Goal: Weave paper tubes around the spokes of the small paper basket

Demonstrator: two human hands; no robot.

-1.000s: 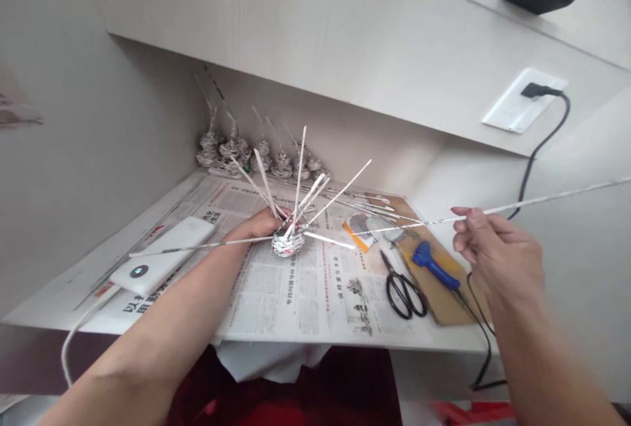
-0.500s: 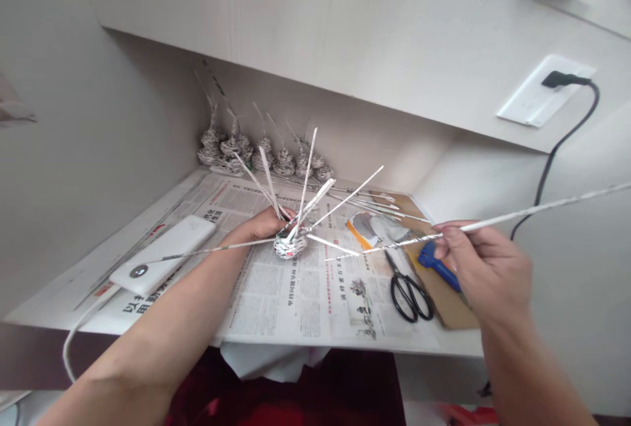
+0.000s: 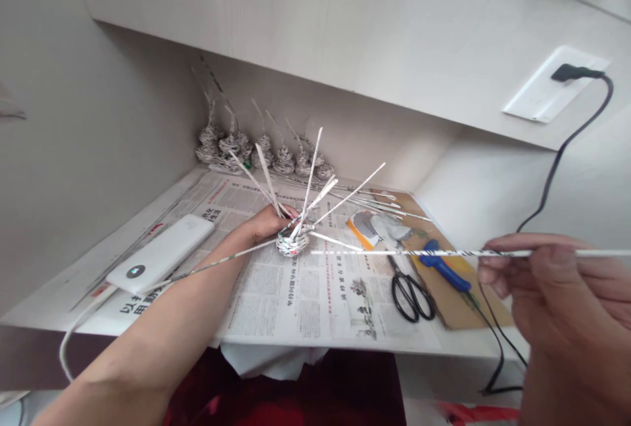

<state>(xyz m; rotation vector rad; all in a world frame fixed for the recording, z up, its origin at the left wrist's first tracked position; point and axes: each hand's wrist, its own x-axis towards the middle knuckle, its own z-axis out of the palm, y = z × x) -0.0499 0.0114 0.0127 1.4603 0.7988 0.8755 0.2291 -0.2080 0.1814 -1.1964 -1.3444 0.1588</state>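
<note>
My left hand [image 3: 276, 222] is closed on the far rim of a small round woven paper piece [image 3: 292, 244]. Rolled paper spokes fan up and outward from it, and one long strand [image 3: 221, 261] runs left across my forearm. At the right, my right hand [image 3: 552, 281] pinches a long rolled paper stick [image 3: 394, 253], held nearly level. Its thin tip points left, close to the woven piece; whether the two touch is unclear.
Newspaper [image 3: 266, 307] covers the table. Black scissors [image 3: 413, 296] and a blue glue gun [image 3: 446, 271] on cardboard [image 3: 453, 314] lie right. A white power bank [image 3: 162, 252] is left. Several woven paper pieces [image 3: 283, 160] stand behind, near loose paper sticks [image 3: 377, 202]. A cord [image 3: 555, 163] hangs right.
My right hand has moved right and toward me, turning the paper stick from slanted to almost level. My left hand and the woven piece have hardly moved.
</note>
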